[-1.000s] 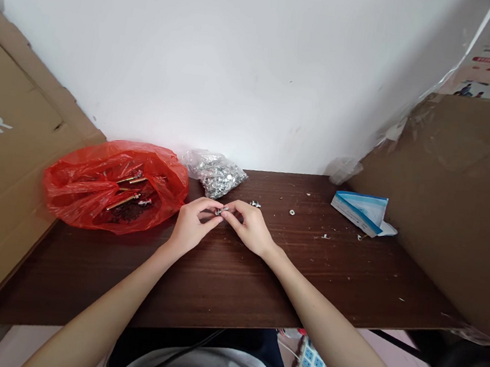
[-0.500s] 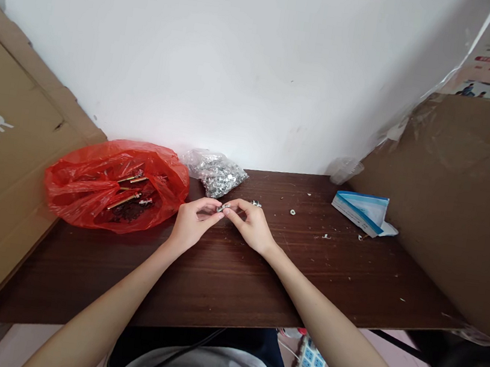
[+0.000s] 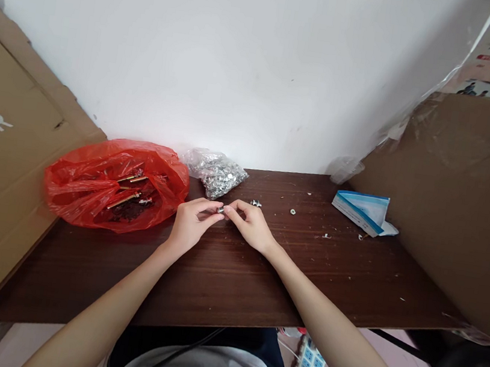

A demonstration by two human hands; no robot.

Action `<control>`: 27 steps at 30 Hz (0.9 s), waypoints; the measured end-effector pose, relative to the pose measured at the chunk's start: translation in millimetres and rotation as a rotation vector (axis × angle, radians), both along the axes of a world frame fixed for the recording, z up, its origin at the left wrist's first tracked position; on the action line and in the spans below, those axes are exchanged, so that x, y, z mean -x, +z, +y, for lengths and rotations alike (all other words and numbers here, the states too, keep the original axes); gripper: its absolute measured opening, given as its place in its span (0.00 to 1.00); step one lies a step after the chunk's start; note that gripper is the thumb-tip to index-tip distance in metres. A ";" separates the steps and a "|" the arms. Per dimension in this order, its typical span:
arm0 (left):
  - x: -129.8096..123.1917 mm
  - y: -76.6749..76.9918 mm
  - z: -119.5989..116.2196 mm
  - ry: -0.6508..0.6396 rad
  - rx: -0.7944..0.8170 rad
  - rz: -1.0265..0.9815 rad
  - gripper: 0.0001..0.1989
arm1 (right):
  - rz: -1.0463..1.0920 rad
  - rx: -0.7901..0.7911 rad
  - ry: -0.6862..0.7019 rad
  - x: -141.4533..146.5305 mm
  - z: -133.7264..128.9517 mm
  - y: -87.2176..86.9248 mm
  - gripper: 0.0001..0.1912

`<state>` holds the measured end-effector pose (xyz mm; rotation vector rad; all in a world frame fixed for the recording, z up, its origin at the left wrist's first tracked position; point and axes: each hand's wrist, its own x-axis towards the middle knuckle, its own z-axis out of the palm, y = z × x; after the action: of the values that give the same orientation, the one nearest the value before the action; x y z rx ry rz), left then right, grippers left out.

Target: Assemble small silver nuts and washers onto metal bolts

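Observation:
Above the dark wooden table (image 3: 230, 291), a small shiny metal fitting (image 3: 220, 209) is pinched between both my hands. My left hand (image 3: 191, 221) grips it from the left with thumb and fingertips. From the other side, the thumb and forefinger of my right hand (image 3: 250, 227) close on it. Its exact kind is too small to make out. Just beyond my right hand lie small metal pieces (image 3: 256, 203). A clear plastic bag (image 3: 223, 177) full of shiny metal parts rests behind my hands.
To the left sits a red plastic bag (image 3: 80, 185) holding brass-coloured rods and dark small pieces. A blue and white packet (image 3: 359, 212) lies at right, near a clear plastic cup (image 3: 346, 170). Cardboard boxes (image 3: 9, 175) flank both sides, and a white wall stands behind.
The small metal fitting has turned slightly between my fingertips. My right hand has shifted a little, showing more of the metal pieces behind it.

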<state>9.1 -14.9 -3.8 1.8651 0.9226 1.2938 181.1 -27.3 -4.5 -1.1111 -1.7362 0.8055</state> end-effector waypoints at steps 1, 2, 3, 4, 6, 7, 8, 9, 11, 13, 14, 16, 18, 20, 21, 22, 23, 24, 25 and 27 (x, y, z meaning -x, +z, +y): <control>0.2 -0.3 0.1 -0.010 -0.013 0.005 0.11 | 0.009 0.020 0.017 -0.1 0.2 -0.3 0.18; 0.5 -0.6 0.2 -0.015 -0.024 0.013 0.11 | 0.025 0.038 0.032 -0.1 0.4 -0.5 0.18; 0.7 -0.8 0.2 -0.015 -0.035 0.023 0.10 | 0.047 0.052 0.042 -0.1 0.6 -0.8 0.16; 1.0 -1.0 0.3 -0.011 -0.046 0.033 0.10 | 0.069 0.060 0.045 0.0 0.8 -1.0 0.15; 1.4 -1.2 0.6 0.000 -0.060 0.043 0.10 | 0.108 0.068 0.041 0.2 1.2 -1.2 0.16; 1.5 -1.3 0.7 0.003 -0.064 0.043 0.10 | 0.121 0.072 0.041 0.1 1.3 -1.3 0.16; 1.5 -1.3 0.9 0.004 -0.066 0.040 0.09 | 0.131 0.075 0.041 0.0 1.4 -1.1 0.16; 1.5 -1.3 0.9 0.004 -0.067 0.039 0.09 | 0.138 0.076 0.040 -0.2 1.4 -0.9 0.15; 1.5 -1.4 1.0 0.003 -0.068 0.044 0.09 | 0.134 0.075 0.028 -0.6 1.4 -0.1 0.14; 1.5 -1.5 0.9 0.004 -0.074 0.054 0.10 | 0.104 0.060 0.006 -1.0 1.3 0.7 0.13; 1.6 -1.6 0.8 0.003 -0.077 0.058 0.10 | 0.086 0.052 -0.003 -1.3 1.4 0.9 0.14; 1.8 -1.7 0.6 0.000 -0.083 0.061 0.10 | 0.067 0.045 -0.006 -1.8 1.7 0.5 0.19; 2.0 -1.7 0.6 -0.002 -0.090 0.060 0.10 | 0.084 0.057 -0.004 -2.4 2.4 -0.7 0.25; 2.0 -1.4 0.9 0.004 -0.099 0.058 0.10 | 0.121 0.070 -0.015 -2.9 3.1 -2.1 0.25; 2.0 -1.2 1.0 0.008 -0.103 0.057 0.10 | 0.140 0.068 -0.026 -3.0 3.5 -2.6 0.22; 1.9 -0.9 1.2 0.011 -0.106 0.056 0.10 | 0.158 0.065 -0.033 -2.9 3.7 -2.9 0.18; 1.8 -0.7 1.2 0.012 -0.110 0.055 0.10 | 0.172 0.062 -0.030 -2.8 3.8 -2.9 0.16; 1.7 -0.5 1.3 0.013 -0.113 0.056 0.10 | 0.181 0.061 -0.016 -2.6 3.8 -2.7 0.17; 1.6 -0.3 1.2 0.012 -0.114 0.058 0.10 | 0.183 0.062 0.000 -2.4 3.6 -2.2 0.17; 1.3 -0.1 0.8 0.006 -0.116 0.061 0.10 | 0.158 0.066 0.021 -2.1 3.2 -0.9 0.16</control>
<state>7.8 -14.1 -3.9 2.0019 0.9022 1.3254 183.2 -24.1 -5.4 -1.0445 -1.6019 0.9444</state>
